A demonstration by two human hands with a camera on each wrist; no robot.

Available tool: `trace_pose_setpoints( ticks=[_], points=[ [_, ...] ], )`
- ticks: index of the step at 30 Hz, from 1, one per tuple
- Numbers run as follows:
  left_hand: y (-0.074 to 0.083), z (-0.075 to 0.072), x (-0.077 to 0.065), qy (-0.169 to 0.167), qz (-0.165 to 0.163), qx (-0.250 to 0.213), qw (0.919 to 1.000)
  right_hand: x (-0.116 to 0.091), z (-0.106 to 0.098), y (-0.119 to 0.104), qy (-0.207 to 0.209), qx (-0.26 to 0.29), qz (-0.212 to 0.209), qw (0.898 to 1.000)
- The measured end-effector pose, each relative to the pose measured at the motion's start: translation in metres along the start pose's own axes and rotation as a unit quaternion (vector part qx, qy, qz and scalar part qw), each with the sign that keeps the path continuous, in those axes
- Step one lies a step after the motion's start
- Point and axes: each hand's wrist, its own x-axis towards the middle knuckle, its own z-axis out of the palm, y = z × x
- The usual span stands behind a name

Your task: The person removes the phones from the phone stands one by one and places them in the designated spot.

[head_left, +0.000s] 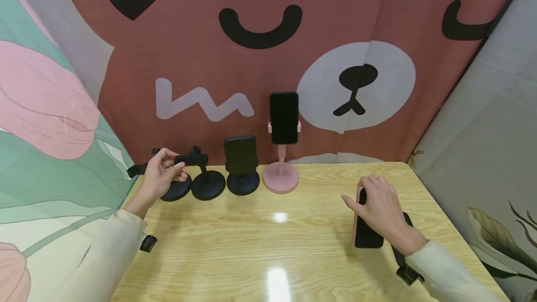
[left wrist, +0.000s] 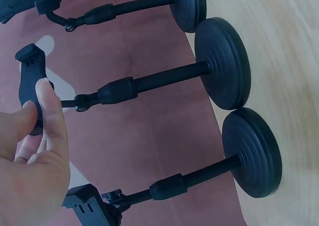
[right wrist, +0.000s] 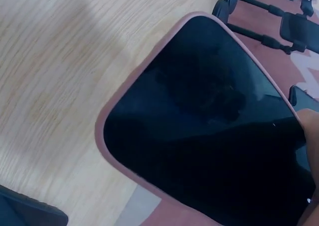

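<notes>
A curtain printed with pink tulips (head_left: pixel 46 101) hung at nine o'clock in the head view. Right of it, at eight o'clock, stood the leftmost black phone stand (head_left: pixel 175 194), partly hidden by the left hand (head_left: pixel 159 174). That hand pinched a spring clamp (left wrist: pixel 31 89) between thumb and forefinger; the clamp topped the second black phone stand (head_left: pixel 208 186), whose round base stood just beside the first.

At seven o'clock the third black phone stand (head_left: pixel 243 184) bore a dark-screened phone (head_left: pixel 241 155). Between five and six o'clock came the pink phone stand (head_left: pixel 280 183), with a black-screened phone (head_left: pixel 284 118) upright in its clamp, toward twelve o'clock from its base. Behind the stands hung a backdrop with a bear's face (head_left: pixel 260 69).

At four o'clock, over the wooden tabletop (head_left: pixel 310 246), the right hand (head_left: pixel 379 202) held the upper end of a pink-cased phone (head_left: pixel 369 234), its thumb stretched out toward ten o'clock. Whether that phone's lower end touched the tabletop could not be told. Near it, toward three o'clock, a dark phone (head_left: pixel 397 254) lay partly under the right forearm.
</notes>
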Motion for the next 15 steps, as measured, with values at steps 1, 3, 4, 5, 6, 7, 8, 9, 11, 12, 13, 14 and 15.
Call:
trace_pose_setpoints(
  ticks=[1,3,4,5,6,7,8,9,11,12,13,14,15],
  points=[
    [0.001,0.0,0.0,0.002,-0.005,0.0,1.0,0.0,0.001,0.002,-0.005,-0.002,0.004,1.0],
    [0.001,0.0,-0.001,0.006,-0.015,0.001,0.9999,0.0,0.002,0.005,-0.014,-0.004,0.01,1.0],
    [0.001,0.0,-0.002,0.009,-0.019,0.002,0.9998,-0.001,0.003,0.007,-0.019,-0.005,0.014,1.0],
    [0.001,-0.001,-0.002,0.011,-0.022,0.003,0.9997,-0.001,0.004,0.009,-0.024,-0.006,0.017,1.0],
    [0.001,0.0,-0.002,0.014,-0.025,0.006,0.9996,-0.001,0.006,0.011,-0.03,-0.007,0.02,0.999],
    [0.001,0.0,-0.003,0.015,-0.028,0.008,0.9994,-0.001,0.007,0.012,-0.036,-0.008,0.023,0.999],
    [0.0,0.0,-0.003,0.017,-0.029,0.012,0.9993,-0.001,0.008,0.014,-0.042,-0.009,0.026,0.999],
    [0.0,0.0,-0.003,0.018,-0.03,0.015,0.9993,-0.002,0.009,0.016,-0.049,-0.01,0.029,0.998],
    [0.0,-0.001,-0.003,0.017,-0.031,0.02,0.9992,-0.002,0.011,0.02,-0.063,-0.013,0.036,0.997],
    [-0.001,-0.001,-0.002,0.016,-0.031,0.022,0.9991,-0.002,0.012,0.021,-0.07,-0.014,0.039,0.997],
    [0.0,-0.001,-0.002,0.015,-0.032,0.023,0.9991,-0.002,0.012,0.023,-0.076,-0.015,0.043,0.996],
    [0.0,-0.001,-0.002,0.014,-0.032,0.025,0.9991,-0.002,0.013,0.025,-0.082,-0.016,0.046,0.995],
    [0.0,-0.002,-0.002,0.014,-0.033,0.025,0.999,-0.003,0.014,0.026,-0.088,-0.017,0.049,0.995]
  ],
)
